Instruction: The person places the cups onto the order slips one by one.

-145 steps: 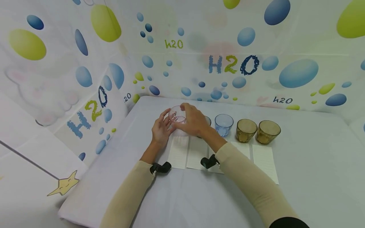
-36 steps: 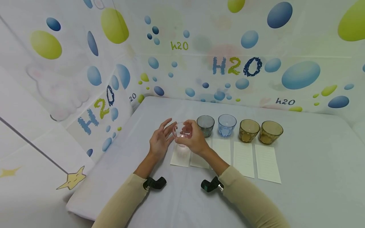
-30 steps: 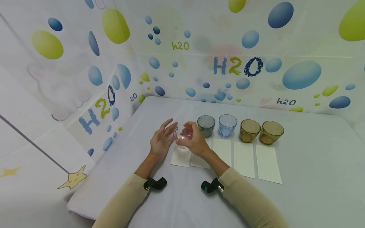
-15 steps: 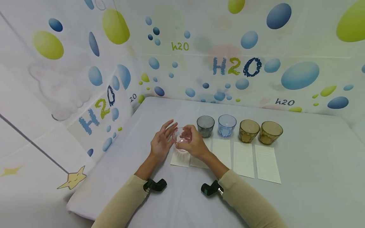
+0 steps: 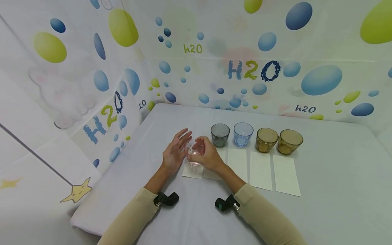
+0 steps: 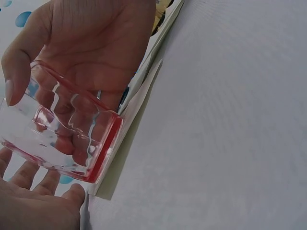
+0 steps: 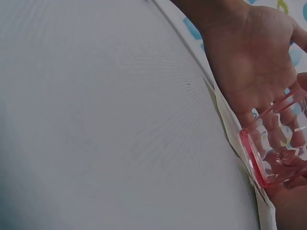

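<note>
A clear pink glass tumbler (image 5: 193, 161) is upright over the leftmost white paper slip (image 5: 192, 173). My right hand (image 5: 210, 157) grips it from the right, its thumb on the near side and fingers behind. To the left of the glass, my left hand (image 5: 173, 155) has its fingers extended close to the wall; whether they touch it I cannot tell. In the left wrist view, the red-tinted base of the tumbler (image 6: 103, 148) is at the paper's surface, touching or nearly so. The right wrist view shows the left palm (image 7: 254, 62) beyond the tumbler (image 7: 280, 143).
Behind the slips, a grey glass (image 5: 220, 135), a blue glass (image 5: 243, 134) and two amber glasses (image 5: 266, 140) stand in a row. More paper slips (image 5: 261, 170) lie in front of them. A white cloth covers the table (image 5: 337, 177); a patterned curtain (image 5: 208, 75) hangs behind.
The pink tumbler, held higher and farther back at first, has come toward me and down over the leftmost slip. Both hands moved with it; the other glasses stayed put.
</note>
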A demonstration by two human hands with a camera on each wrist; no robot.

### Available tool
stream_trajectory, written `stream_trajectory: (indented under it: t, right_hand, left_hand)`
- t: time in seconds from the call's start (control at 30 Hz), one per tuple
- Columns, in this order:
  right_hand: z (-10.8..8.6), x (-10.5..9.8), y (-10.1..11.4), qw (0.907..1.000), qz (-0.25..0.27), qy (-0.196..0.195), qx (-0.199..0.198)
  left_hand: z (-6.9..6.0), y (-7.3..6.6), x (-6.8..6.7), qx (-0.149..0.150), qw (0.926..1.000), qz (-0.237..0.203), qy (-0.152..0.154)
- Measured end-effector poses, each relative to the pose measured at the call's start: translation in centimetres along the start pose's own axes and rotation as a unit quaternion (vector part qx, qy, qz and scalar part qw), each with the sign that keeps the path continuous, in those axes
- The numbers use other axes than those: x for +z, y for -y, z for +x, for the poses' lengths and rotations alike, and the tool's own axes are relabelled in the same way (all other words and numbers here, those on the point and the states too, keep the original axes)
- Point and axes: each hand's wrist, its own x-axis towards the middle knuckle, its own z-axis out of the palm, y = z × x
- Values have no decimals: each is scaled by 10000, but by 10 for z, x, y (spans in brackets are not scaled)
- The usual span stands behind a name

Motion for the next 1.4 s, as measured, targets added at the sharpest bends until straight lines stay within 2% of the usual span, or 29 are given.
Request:
stream_trajectory:
  t: [0.3,0.67,0.9,1.13,1.4]
  right_hand:
    - [-2,-1,-1,9998,-129,65,133]
    - [-3,-2,-6,9991,-110,-2,408]
    - [-6,-8,-2,9994,16,-73,341]
    - [-6,-25,9,9980,570,-238,125]
    - [-6,-40,19,9965,692,-469,-55]
  left_hand:
    - [1,1,0,-23,10000,3,78]
    - [3,4,1,58,9988,474,79]
    - [10,5,5,152,9980,610,78]
    - [16,9,6,621,9915,1056,433]
    - [16,9,5,386,9882,1389,516]
